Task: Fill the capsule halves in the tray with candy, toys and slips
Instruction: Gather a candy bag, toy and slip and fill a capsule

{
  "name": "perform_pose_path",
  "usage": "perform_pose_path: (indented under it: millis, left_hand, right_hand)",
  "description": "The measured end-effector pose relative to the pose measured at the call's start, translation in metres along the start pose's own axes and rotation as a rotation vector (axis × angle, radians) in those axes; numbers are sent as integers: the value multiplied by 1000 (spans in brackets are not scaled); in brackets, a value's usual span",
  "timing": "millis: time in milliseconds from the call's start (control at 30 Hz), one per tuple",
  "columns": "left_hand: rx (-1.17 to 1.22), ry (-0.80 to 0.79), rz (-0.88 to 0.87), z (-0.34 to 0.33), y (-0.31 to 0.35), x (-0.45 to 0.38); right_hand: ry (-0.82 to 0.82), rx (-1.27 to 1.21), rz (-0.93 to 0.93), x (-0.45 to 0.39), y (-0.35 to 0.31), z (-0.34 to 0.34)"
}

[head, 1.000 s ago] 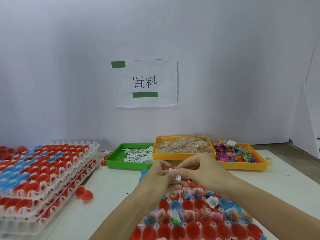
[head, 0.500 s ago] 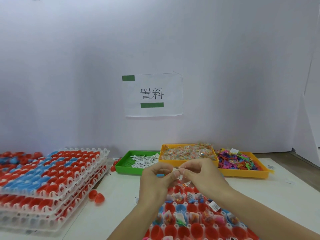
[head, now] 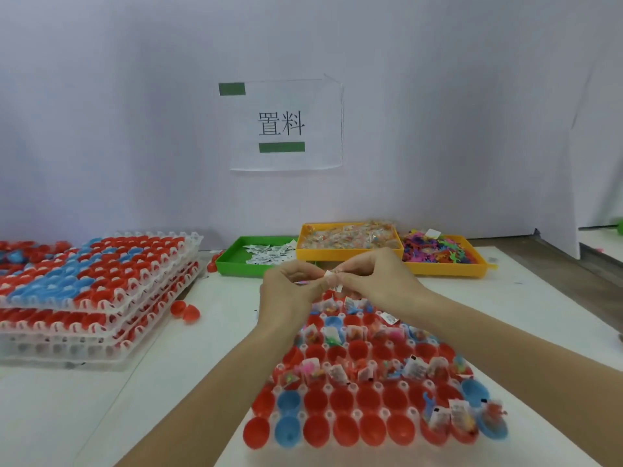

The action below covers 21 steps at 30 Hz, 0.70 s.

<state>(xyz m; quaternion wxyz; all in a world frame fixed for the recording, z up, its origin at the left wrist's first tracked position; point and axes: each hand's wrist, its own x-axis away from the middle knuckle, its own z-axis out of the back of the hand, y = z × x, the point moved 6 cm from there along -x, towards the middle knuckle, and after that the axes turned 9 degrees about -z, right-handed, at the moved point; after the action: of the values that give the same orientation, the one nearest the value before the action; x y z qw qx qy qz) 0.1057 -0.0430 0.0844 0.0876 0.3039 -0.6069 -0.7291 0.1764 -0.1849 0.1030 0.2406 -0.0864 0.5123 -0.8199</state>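
Note:
A clear tray [head: 354,387] of red and blue capsule halves lies in front of me; several far and middle halves hold candy, toys and slips, the near rows look bare. Above its far end, my left hand [head: 290,291] and my right hand [head: 374,281] meet, both pinching small white paper slips [head: 332,279] between fingertips. At the back stand a green tray of slips [head: 236,261], a yellow tray of wrapped candy [head: 347,254] and a yellow tray of colourful toys [head: 445,267].
A stack of clear trays [head: 94,298] loaded with red and blue capsule halves sits at the left. Two loose red halves [head: 185,311] lie on the white table beside it. A paper sign [head: 283,124] hangs on the back wall.
The camera has tilted downward, showing more of the near tray. Both hands stay together at the slips, fingers shifting slightly.

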Motion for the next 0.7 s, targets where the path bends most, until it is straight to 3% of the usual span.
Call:
perform_pose_path:
  millis: [267,700]
  left_hand:
    - [101,-224,38,-2,4,24]
    - [102,-159,-8,-17,4,54]
  right_hand:
    - [-99,111,71,23,-2,5]
    - [-83,46,90,56,15,17]
